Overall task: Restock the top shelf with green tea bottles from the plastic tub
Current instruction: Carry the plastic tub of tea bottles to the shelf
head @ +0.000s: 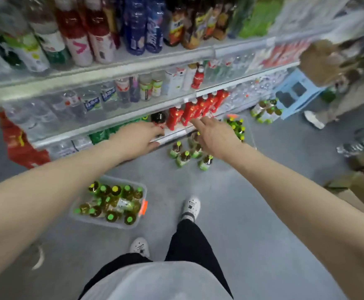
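Progress: we judge the restock unfinished; neither hand carries a bottle and stock remains on the floor.
Left hand (141, 137): stretched toward the low shelf edge, fingers loosely apart, holding nothing we can see.
Right hand (214, 136): fingers straight and spread, empty, hanging over the loose bottles.
Task items: amber green tea bottles with bright green caps (111, 202) sit in the clear rectangular plastic tub (98, 223), near left on the grey floor.
Count, near tub: about eleven caps; blur makes this approximate.
Count, tubs: two; a second clear plastic tub (251, 137) stands far right, its bottles too blurred to count.
Count, loose green-capped bottles on floor (184, 158): five visible, possibly more hidden under the right hand.
Count, hands: two, both free.
Uppermost visible grey metal shelf (133, 66): crowded with mixed bottles; we cannot tell how many are green tea.
Remaining: we estimate most of the stock is yet to go up.
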`<state>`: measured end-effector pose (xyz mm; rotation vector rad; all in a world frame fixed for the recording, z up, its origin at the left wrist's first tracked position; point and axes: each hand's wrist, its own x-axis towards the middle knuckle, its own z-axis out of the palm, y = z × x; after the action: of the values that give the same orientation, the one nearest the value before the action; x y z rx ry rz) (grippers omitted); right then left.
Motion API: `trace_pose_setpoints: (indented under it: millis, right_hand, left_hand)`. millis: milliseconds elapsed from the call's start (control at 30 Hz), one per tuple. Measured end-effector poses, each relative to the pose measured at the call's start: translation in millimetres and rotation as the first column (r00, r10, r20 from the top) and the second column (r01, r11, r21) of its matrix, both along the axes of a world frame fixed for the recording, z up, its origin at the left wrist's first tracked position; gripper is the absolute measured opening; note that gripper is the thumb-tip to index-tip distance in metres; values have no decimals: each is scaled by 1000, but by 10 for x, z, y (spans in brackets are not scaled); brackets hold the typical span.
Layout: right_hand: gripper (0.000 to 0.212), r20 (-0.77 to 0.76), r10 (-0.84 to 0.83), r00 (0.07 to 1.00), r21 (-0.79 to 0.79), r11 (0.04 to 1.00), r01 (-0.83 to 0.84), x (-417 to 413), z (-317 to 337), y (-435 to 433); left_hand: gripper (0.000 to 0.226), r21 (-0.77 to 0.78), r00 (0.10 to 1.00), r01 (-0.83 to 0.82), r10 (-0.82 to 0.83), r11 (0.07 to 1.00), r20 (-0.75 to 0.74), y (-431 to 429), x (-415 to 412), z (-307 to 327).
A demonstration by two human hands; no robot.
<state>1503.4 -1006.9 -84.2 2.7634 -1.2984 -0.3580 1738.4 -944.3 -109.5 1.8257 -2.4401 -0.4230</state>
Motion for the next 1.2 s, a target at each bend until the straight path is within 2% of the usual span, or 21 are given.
trace_pose_setpoints:
  millis: [200,333,533,733,867,967,1200]
  right_hand:
    - [51,86,-262,961,-98,958,270,-1000,499,616]
    - [51,127,-412,902,-119,897,427,-1651,664,1112]
    - [49,121,-600,791,-164,774,612,-2731,805,2223]
    - [50,133,-778,613,-221,580,784,-3842,885,3676]
    - [51,139,-858,495,-228,458,859,-4432,900,4432]
    - [50,146,-916,374,-216,340,915,-4872,900,4887]
    - [51,138,-982,128,-236,92,967,-5924,859,5481]
  left_hand:
    - [39,-149,941,337,-330,930,71,-30,-943,594]
    - [37,-249,891,447,-451,859,45,100,-1582,777]
    - [38,-270,785,601,-619,752,22,561,-2790,936]
    - [39,-258,624,753,-781,606,-12,1360,-4278,1056]
    - [38,-302,514,812,-857,499,-32,1850,-5159,1077]
    - [37,-318,428,850,-902,419,-45,2136,-5798,1090]
    - [41,-328,173,932,-985,156,24,2403,-7387,1050]
